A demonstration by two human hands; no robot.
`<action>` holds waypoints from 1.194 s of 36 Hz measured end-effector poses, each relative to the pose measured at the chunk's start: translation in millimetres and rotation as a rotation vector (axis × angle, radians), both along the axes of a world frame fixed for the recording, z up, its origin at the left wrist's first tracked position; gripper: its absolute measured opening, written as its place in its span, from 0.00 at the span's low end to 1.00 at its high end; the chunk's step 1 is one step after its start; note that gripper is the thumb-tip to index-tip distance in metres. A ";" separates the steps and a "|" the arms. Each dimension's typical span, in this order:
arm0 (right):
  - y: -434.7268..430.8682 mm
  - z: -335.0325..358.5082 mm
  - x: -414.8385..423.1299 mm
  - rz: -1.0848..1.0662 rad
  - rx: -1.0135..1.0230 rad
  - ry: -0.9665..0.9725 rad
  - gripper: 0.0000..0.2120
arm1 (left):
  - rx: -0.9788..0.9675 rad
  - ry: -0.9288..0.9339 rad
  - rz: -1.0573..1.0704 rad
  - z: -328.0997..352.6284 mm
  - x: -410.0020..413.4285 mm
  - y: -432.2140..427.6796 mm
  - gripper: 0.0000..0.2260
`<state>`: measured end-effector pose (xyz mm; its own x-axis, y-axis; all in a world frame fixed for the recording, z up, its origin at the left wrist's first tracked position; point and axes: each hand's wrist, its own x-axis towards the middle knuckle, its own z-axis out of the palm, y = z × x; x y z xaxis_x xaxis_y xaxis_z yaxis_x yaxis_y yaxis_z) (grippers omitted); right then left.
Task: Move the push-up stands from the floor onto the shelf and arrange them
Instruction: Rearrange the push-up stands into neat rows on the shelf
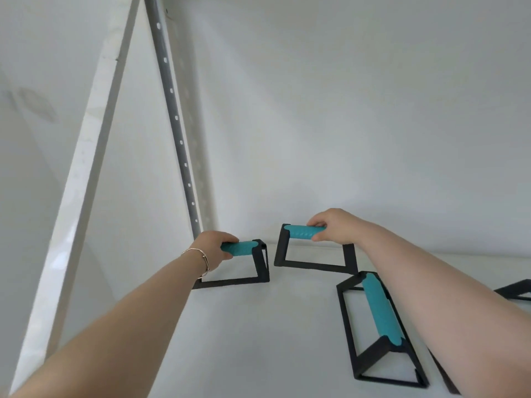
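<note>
Two black push-up stands with teal grips stand upright at the back of the white shelf (258,340). My left hand (214,248) is closed around the grip of the left stand (260,262), near the back left corner. My right hand (334,225) grips the teal bar of the right stand (304,264), close to the back wall. A third stand (379,317) rests on the shelf in front of them, partly under my right forearm. Part of another black frame (514,293) shows at the right edge.
A grey perforated shelf upright (175,116) runs up the back left corner beside a white post (77,196). The white back wall (344,110) rises directly behind the stands. A thin bracelet (201,259) circles my left wrist.
</note>
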<state>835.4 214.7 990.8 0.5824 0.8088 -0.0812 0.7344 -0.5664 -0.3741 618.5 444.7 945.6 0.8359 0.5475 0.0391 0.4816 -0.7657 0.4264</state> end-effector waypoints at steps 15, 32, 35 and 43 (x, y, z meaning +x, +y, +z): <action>5.0 -44.4 30.9 0.048 -0.071 0.081 0.20 | -0.023 0.036 -0.074 -12.0 44.2 23.1 0.18; -4.1 -64.4 40.0 0.007 -0.011 0.111 0.20 | -0.044 0.013 -0.113 -24.5 63.9 23.9 0.17; -3.6 -66.0 42.0 -0.004 0.004 0.114 0.22 | -0.057 0.000 -0.114 -27.2 64.9 25.7 0.17; -1.7 -66.3 44.8 -0.002 0.009 0.111 0.22 | -0.054 -0.018 -0.127 -30.7 67.9 27.8 0.17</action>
<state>880.2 213.0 924.5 0.5720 0.8086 -0.1380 0.6871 -0.5642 -0.4579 686.5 472.5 914.9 0.8980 0.4392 0.0278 0.3744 -0.7957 0.4760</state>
